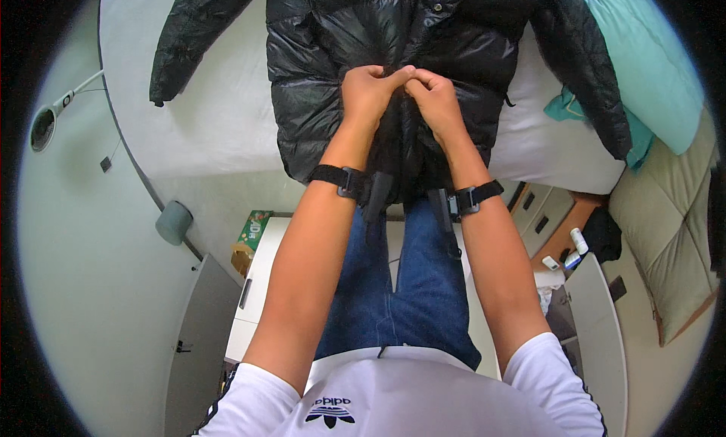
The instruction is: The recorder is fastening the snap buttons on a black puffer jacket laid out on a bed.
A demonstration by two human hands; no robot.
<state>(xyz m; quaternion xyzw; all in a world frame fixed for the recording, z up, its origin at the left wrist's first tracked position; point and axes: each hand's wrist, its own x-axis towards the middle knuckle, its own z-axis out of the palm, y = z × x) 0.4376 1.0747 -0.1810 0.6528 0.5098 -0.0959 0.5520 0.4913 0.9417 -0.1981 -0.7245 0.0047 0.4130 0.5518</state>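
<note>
A shiny black puffer jacket (306, 70) lies spread on a white-covered bed, its sleeves out to both sides and its hem toward me. My left hand (367, 93) and my right hand (436, 100) meet over the middle of its front, thumbs and fingertips pinched together on the front opening. Whether a zip or a snap sits between the fingertips is too small to tell. Higher up on the jacket's front, a round metal snap (437, 7) shows. Each of my wrists wears a black strap with a dark device on it.
The white bed sheet (219, 134) reaches around the jacket. To the right are a turquoise pillow (643, 59) and a beige quilted cushion (669, 233). A green box (255, 227) stands by a white cabinet at lower left. A wall lamp (44, 127) juts out at far left.
</note>
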